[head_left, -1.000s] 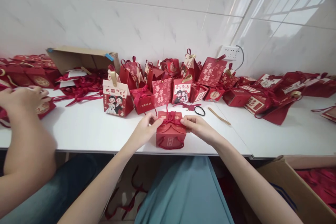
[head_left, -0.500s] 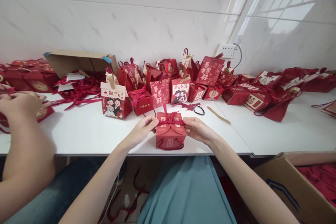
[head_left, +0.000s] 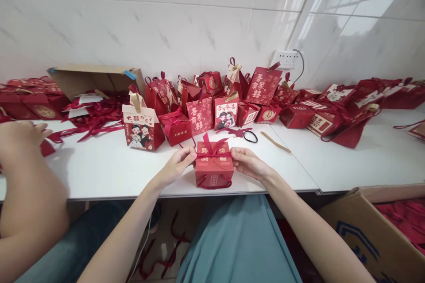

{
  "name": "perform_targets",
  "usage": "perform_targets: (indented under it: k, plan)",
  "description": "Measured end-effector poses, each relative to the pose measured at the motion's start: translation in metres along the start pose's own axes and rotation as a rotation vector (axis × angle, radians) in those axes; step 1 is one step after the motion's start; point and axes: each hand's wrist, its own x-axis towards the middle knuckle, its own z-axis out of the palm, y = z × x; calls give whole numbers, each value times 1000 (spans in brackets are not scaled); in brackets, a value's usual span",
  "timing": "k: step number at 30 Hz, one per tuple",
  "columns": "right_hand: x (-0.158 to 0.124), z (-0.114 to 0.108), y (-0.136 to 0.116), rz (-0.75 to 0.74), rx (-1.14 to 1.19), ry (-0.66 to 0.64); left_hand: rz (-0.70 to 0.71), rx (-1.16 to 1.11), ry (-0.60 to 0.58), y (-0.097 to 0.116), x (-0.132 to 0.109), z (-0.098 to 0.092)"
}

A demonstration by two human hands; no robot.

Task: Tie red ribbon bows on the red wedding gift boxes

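Note:
A small red gift box (head_left: 214,169) with gold lettering stands near the front edge of the white table (head_left: 99,172). Dark red ribbon (head_left: 215,148) runs across its top and is tied in a bow at the middle; a twisted cord handle hangs down the front. Pinched at the box's upper left edge is my left hand (head_left: 179,164). My right hand (head_left: 249,162) grips the upper right edge, thumb on top and other fingers against the side. Behind the box lie a red ribbon bow (head_left: 235,132), a black hair tie (head_left: 250,136) and a tan strip (head_left: 276,142).
Several red gift boxes (head_left: 199,115) line the back of the table. A cardboard box (head_left: 99,80) and loose ribbons (head_left: 96,117) are at the left, near a co-worker's hand (head_left: 23,141). Another cardboard box (head_left: 358,221) with red contents stands at lower right. A socket strip (head_left: 283,59) is on the wall.
The ribbon across the box top now lies flatter and the flaps look more closed. Both my hands keep their places at its sides. The co-worker's hand has lowered slightly.

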Motion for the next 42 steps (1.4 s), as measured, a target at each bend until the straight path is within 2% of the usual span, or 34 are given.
perform_targets:
  k: [6, 10, 12, 15, 17, 20, 22, 24, 27, 29, 35, 39, 42]
  plan:
    - [-6, -4, -1, -29, -144, 4, -30, 5, 80, -4, 1, 0]
    - [-2, -9, 4, -190, -265, 203, 9, 61, 237, -1, -7, 8]
    - [0, -6, 6, -252, -334, 274, -13, 115, 222, 1, -10, 13]
    - [-6, 8, 5, -263, -470, 242, -45, 168, 170, 4, -9, 14]
    - [-18, 17, 3, -262, -578, 273, -17, 228, 309, 5, -7, 10]
    - [-41, 25, 0, -198, -609, 281, 63, 321, 643, 7, -6, -1]
    - [-51, 25, -2, -140, -527, 223, 92, 315, 724, 12, -10, -5]
    - [-53, 21, -6, -133, -454, 264, 90, 304, 671, 19, -14, -4]
    - [-45, 17, -10, -170, -412, 451, 47, 332, 486, 29, -17, 4]
    - [-38, 19, -12, -148, -414, 473, 18, 341, 370, 31, -15, 10]
    - [-41, 45, -4, 33, -510, 278, 23, 397, 223, 24, -3, 15]
    - [-48, 72, 14, 154, -464, 88, 103, 404, 260, 30, 4, 17]
    - [-41, 92, 26, 153, -400, 53, 206, 481, 298, 43, 11, 23]
